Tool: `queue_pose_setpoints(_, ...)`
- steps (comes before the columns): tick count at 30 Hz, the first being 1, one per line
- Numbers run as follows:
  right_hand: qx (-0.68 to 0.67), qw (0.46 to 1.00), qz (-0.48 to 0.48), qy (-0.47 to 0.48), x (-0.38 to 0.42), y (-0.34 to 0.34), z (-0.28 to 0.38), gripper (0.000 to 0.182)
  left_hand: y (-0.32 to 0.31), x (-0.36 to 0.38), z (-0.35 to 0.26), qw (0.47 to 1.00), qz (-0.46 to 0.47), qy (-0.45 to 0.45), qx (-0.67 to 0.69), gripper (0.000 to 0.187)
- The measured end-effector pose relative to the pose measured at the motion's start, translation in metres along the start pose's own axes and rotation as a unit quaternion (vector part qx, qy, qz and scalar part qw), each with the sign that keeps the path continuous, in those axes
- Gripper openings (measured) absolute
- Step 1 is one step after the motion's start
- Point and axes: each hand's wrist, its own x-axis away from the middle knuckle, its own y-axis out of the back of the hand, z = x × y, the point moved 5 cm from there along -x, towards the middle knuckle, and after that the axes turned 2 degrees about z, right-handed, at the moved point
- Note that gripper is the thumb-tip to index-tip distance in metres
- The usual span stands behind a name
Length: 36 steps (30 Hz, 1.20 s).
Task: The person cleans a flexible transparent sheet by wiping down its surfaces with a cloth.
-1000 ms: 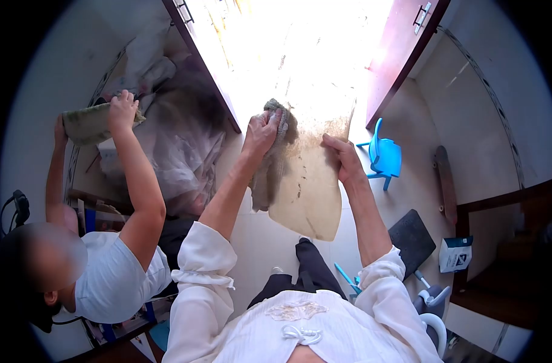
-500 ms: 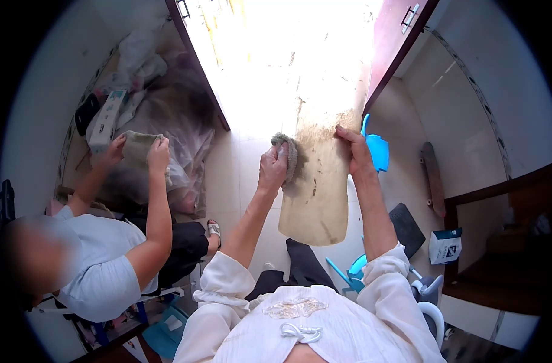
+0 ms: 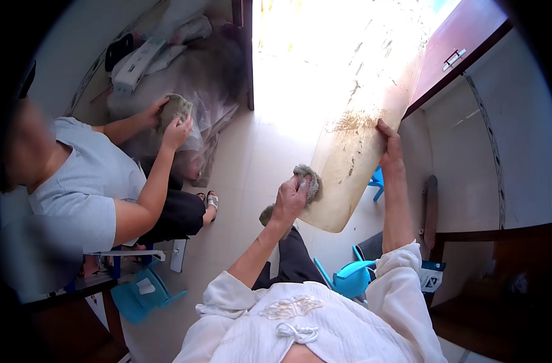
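Note:
A long pale yellowish sheet (image 3: 342, 175), streaked with dark marks and brown residue, reaches from the bright doorway down in front of me. My right hand (image 3: 392, 143) grips its right edge, thumb on top. Bunched in my left hand (image 3: 290, 198) is a grey-green cloth (image 3: 312, 181), close to the sheet's lower left edge. Part of the cloth hangs below the hand.
At left a seated person (image 3: 94, 181) holds a greenish cloth (image 3: 176, 110). Plastic bags (image 3: 209, 91) lie behind. Blue chairs (image 3: 351, 279) stand near my legs and at lower left. A skateboard (image 3: 430, 212) leans at right; a dark red door (image 3: 463, 45) stands open.
The view has shifted. My left hand and the cloth have moved down to the sheet's lower left edge, and the sheet is more tilted. The other person's cloth is now bunched more.

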Motion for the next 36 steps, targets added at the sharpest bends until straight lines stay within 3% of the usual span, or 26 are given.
queue_pose_setpoints(5,0.003,1.0,0.023,0.007,0.0,-0.002,0.003,0.033,0.019,0.024,-0.006,0.994,0.004,0.023,-0.109,0.03)
queue_pose_setpoints(6,-0.008,1.0,0.025,0.011,0.003,-0.004,0.004,0.027,0.021,0.028,-0.002,0.99,0.008,0.034,-0.14,0.031)
queue_pose_setpoints(12,0.051,0.996,-0.029,0.061,0.009,-0.007,0.017,0.015,0.055,0.065,0.057,0.993,0.042,0.044,-0.101,0.03)
queue_pose_setpoints(14,0.103,0.99,-0.043,0.086,0.007,-0.016,0.02,0.014,0.075,0.071,0.06,0.988,-0.061,0.133,0.04,0.02)
queue_pose_setpoints(15,0.115,0.986,-0.072,0.102,0.004,-0.02,0.019,0.013,0.081,0.063,0.082,0.961,-0.045,0.154,0.226,0.017)
queue_pose_setpoints(18,0.137,0.985,-0.045,0.094,-0.008,-0.011,0.01,0.012,0.09,0.03,0.049,0.975,-0.049,0.119,0.178,0.024)
queue_pose_setpoints(24,0.138,0.988,0.026,0.072,0.008,-0.015,0.007,0.016,0.038,-0.034,-0.086,0.967,-0.003,-0.007,0.254,0.015)
queue_pose_setpoints(27,0.095,0.992,0.049,0.073,0.012,-0.015,-0.001,0.018,-0.006,-0.055,-0.136,0.981,0.006,-0.097,0.166,0.015)
queue_pose_setpoints(29,0.061,0.991,0.108,0.059,0.013,-0.01,-0.002,0.02,-0.039,-0.065,-0.163,0.975,-0.019,-0.221,-0.001,0.017)
queue_pose_setpoints(31,0.026,0.991,0.103,0.08,0.01,-0.015,-0.007,0.02,-0.08,-0.07,-0.183,0.93,-0.034,-0.325,-0.167,0.019)
queue_pose_setpoints(33,-0.031,0.988,0.088,0.119,0.02,-0.024,-0.001,0.018,-0.129,-0.087,-0.158,0.863,0.053,-0.393,-0.312,0.021)
queue_pose_setpoints(34,-0.143,0.984,0.002,0.107,0.023,-0.027,-0.003,0.017,-0.155,-0.097,-0.144,0.825,0.106,-0.422,-0.361,0.026)
queue_pose_setpoints(35,-0.111,0.99,-0.004,0.085,0.02,-0.011,-0.007,0.016,-0.173,-0.112,-0.135,0.814,0.097,-0.441,-0.365,0.032)
queue_pose_setpoints(36,-0.079,0.995,-0.008,0.062,0.017,0.004,-0.011,0.016,-0.187,-0.134,-0.134,0.819,0.108,-0.398,-0.399,0.034)
